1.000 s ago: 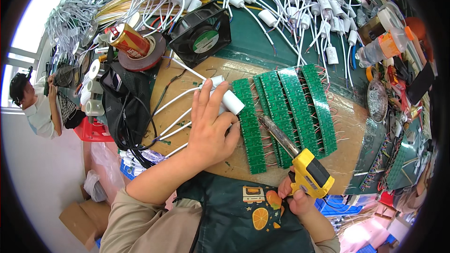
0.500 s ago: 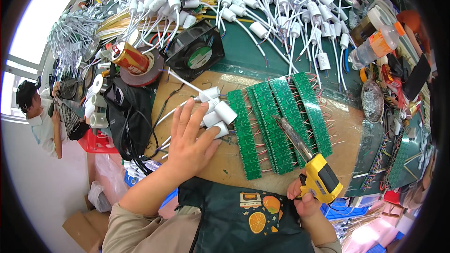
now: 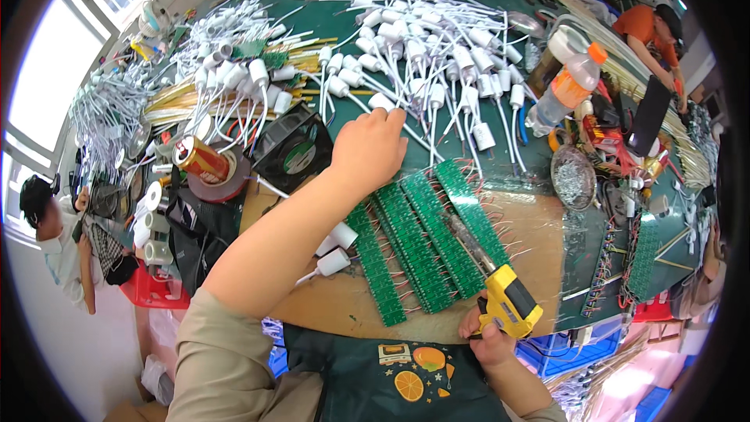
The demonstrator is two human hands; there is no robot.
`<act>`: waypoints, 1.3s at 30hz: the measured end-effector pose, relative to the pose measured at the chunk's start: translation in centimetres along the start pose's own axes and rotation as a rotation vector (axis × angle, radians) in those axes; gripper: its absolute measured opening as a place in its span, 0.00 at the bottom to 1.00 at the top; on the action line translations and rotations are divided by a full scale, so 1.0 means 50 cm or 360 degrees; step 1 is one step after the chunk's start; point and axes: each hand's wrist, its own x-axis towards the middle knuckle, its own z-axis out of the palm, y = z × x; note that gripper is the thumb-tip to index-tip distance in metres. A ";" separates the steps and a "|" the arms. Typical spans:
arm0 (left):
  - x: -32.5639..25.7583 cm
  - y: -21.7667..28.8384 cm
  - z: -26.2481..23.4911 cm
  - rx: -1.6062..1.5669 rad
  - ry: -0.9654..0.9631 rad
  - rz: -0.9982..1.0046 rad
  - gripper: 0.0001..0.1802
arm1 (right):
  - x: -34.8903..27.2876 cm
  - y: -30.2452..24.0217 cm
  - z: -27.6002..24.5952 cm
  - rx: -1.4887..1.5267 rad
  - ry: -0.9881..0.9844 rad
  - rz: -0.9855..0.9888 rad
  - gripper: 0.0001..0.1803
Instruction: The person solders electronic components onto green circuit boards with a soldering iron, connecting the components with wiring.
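My left hand (image 3: 369,148) reaches forward over the bench with curled fingers. Its fingertips meet a white cylindrical housing (image 3: 380,101) at the near edge of a big pile; the exact grip is partly hidden. In my right hand (image 3: 492,345) is a yellow and black soldering gun (image 3: 512,302), its dark tip angled over the green circuit board strips (image 3: 422,246). The strips lie side by side, with thin reddish wires sticking out. Left of them rest a few loose white housings (image 3: 334,261), partly covered by my left forearm.
A brown work board (image 3: 531,238) lies under the strips. To its left stand a black fan (image 3: 293,147), a red-gold can (image 3: 201,159) and a black bag (image 3: 205,227). A bottle with an orange cap (image 3: 569,86) and a metal dish (image 3: 574,177) are rightward. Other people work around the bench.
My left hand has moved forward from the loose white housings on the board to the pile's edge. My right hand still holds the soldering gun; the view has tilted up and shifted.
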 end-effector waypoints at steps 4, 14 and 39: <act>0.067 -0.038 0.063 0.0120 -0.0165 -0.0251 0.14 | 0.004 -0.002 0.014 -0.0027 -0.0055 -0.0031 0.34; -0.112 0.018 -0.193 -0.0980 0.0103 -0.0416 0.10 | 0.004 0.000 0.003 0.0098 0.0011 -0.0066 0.39; -0.353 0.070 -0.101 -0.0250 -0.0120 0.0292 0.26 | 0.010 -0.008 0.022 -0.0068 -0.0047 -0.0040 0.38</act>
